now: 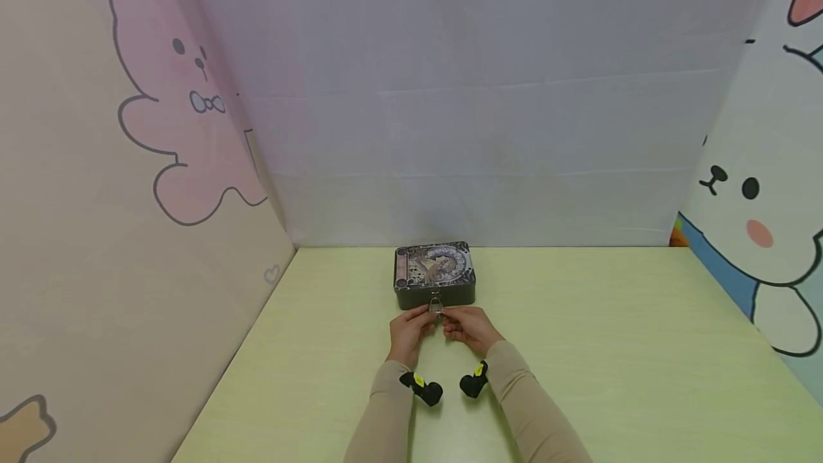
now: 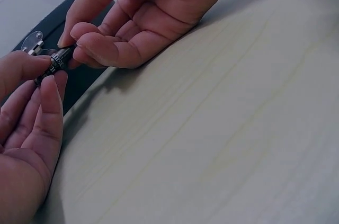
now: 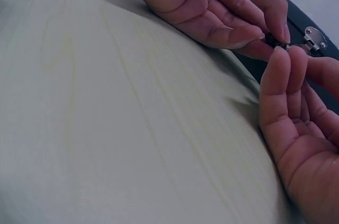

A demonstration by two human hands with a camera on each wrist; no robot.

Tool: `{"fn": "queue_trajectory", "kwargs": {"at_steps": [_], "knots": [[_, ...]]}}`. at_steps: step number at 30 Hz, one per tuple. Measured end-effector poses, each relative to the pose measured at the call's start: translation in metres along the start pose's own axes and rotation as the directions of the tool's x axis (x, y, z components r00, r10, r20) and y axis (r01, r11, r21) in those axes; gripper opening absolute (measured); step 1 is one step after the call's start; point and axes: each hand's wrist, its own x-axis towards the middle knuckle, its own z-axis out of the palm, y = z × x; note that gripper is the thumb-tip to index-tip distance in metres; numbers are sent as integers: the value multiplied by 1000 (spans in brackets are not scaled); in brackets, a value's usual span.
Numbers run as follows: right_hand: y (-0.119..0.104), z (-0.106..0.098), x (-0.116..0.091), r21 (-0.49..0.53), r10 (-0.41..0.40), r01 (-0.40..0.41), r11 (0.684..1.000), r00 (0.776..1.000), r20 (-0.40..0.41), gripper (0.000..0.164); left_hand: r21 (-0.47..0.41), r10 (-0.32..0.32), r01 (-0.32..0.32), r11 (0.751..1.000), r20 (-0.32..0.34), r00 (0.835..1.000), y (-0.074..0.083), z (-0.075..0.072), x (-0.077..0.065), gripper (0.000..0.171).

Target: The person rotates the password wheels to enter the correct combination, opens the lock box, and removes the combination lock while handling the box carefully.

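Note:
A dark tin box [image 1: 414,299] with an ornate picture on its lid stands near the back of the table. A small combination padlock [image 2: 58,61] with number dials hangs at the metal clasp [image 3: 316,38] on the box's front. My left hand [image 1: 408,336] pinches one end of the lock between thumb and fingers. From the other side my right hand [image 1: 472,329] pinches the lock's other end, its remaining fingers loosely curled. In the right wrist view the fingertips hide most of the padlock [image 3: 282,45].
The pale yellow-green table [image 1: 611,349] spreads around the box and both arms. A white cloth wall [image 1: 476,120] rises behind it, with cartoon-printed panels at left and right. Black wrist cameras [image 1: 427,390] sit on both sleeves.

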Motion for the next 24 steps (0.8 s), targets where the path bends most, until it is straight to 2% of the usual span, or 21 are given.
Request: {"fn": "queue_trajectory", "kwargs": {"at_steps": [4, 7, 14, 20, 24], "knots": [[-1, 1, 0, -4, 7, -7, 1000, 1000, -3, 27, 10, -39, 39, 999, 0, 999, 17, 5, -12, 32], [0, 1, 1, 0, 9, -9, 1000, 1000, -4, 24, 8, -39, 39, 999, 12, 999, 30, 8, -22, 33], [1, 0, 1, 8, 5, -5, 1000, 1000, -1, 24, 17, -28, 28, 999, -3, 1000, 31, 10, -25, 28], [1, 0, 1, 5, 2, -2, 1000, 1000, -1, 25, 12, -20, 19, 1000, 18, 1000, 31, 9, -24, 30], [1, 0, 1, 14, 2, -3, 1000, 1000, 2, 24, -11, -37, 38, 999, 39, 999, 31, 7, -24, 28]]}}
